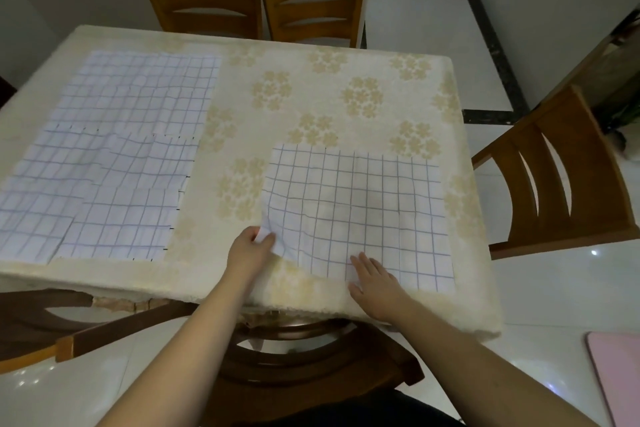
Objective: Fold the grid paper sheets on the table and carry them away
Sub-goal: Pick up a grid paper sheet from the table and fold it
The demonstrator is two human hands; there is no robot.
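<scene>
A grid paper sheet (360,211) lies on the near right part of the table (311,107), which is covered by a cream cloth with pale flower clusters. The sheet is close to square, slightly wider than deep, with its longer side running along the table's near edge and its grid lines roughly square to that edge. The left hand (251,248) pinches the sheet's near left corner between thumb and fingers and lifts it off the cloth, so that corner curls upward. The right hand (375,279) lies flat on the near edge of the same sheet, fingers straight and spread, pressing it to the table. On the left part of the table several more grid sheets (114,156) lie flat and overlapping, forming a long patch that runs from the near edge toward the far edge. Wooden chairs (311,0) stand at the table's far side, another chair (561,177) at its right side.
</scene>
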